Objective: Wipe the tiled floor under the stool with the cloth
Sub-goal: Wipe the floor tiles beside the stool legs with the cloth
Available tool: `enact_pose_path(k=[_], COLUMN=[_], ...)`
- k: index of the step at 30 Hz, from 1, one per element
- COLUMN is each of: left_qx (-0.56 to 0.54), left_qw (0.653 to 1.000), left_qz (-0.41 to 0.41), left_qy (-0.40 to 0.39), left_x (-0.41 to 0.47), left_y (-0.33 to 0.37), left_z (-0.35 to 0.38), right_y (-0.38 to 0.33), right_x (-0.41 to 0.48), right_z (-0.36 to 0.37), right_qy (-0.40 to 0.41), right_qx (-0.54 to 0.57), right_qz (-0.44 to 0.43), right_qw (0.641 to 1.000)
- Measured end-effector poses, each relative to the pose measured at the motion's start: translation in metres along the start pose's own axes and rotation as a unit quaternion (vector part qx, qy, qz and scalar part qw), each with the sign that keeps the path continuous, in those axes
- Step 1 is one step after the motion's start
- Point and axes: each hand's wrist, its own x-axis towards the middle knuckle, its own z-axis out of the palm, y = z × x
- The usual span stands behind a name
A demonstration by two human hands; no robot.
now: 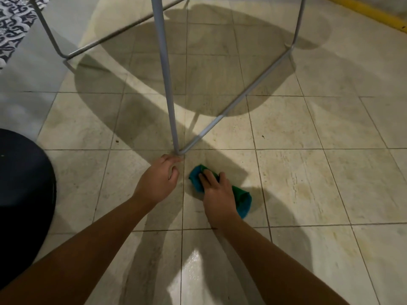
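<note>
**A:** Where is the cloth?

**B:** The blue-green cloth [243, 200] lies bunched on the tiled floor [312, 172], just right of the near leg [172, 119] of the grey metal stool [159, 29] and a little closer to the person than the leg's foot.

**A:** And the hands?

**B:** They are apart. The right hand [217, 192] lies on top of the cloth with its fingers spread, pressing it to the tiles. One end of the cloth shows past the fingertips, the other beyond the wrist. The left hand [159, 179] sits left of the cloth, right below the foot of that leg. Its fingers are loosely curled with nothing in them. The fingertips come very close to the leg, but I cannot tell whether they touch it.

**A:** What else is around the leg?

**B:** Beyond it, the stool's round shadow [209, 62] falls across the tiles. Well to its left is a dark round object [22, 194]. Far beyond and to the left lies a black-and-white patterned fabric [13, 23], and far beyond to the right runs a yellow strip [363, 9].
</note>
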Motion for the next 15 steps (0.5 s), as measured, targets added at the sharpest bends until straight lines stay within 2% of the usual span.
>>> enact_pose_path(k=[2,4,7,10,15], left_qx=[-0.002,-0.007,-0.016,-0.015,-0.011], left_qw=[1.000,1.000,1.000,1.000,1.000], left_qz=[-0.003,-0.015,-0.017,-0.020,-0.021], left_qy=[0.006,0.010,0.008,0.005,0.013], left_x=[0.001,0.002,0.000,0.000,0.004], left_y=[-0.002,-0.002,-0.001,-0.001,-0.002], left_z=[0.001,0.001,0.000,-0.001,-0.003], right_y=[0.004,0.011,0.032,0.054,0.051], right_x=[0.020,0.038,0.053,0.054,0.031], right_z=[-0.004,-0.011,-0.015,-0.016,-0.010], right_qy=[-0.019,-0.027,0.026,0.049,-0.020], right_qx=[-0.027,-0.004,0.022,0.000,-0.045], right_qz=[-0.040,-0.006,0.031,0.080,0.126], right_qw=[0.999,1.000,0.999,0.996,0.991])
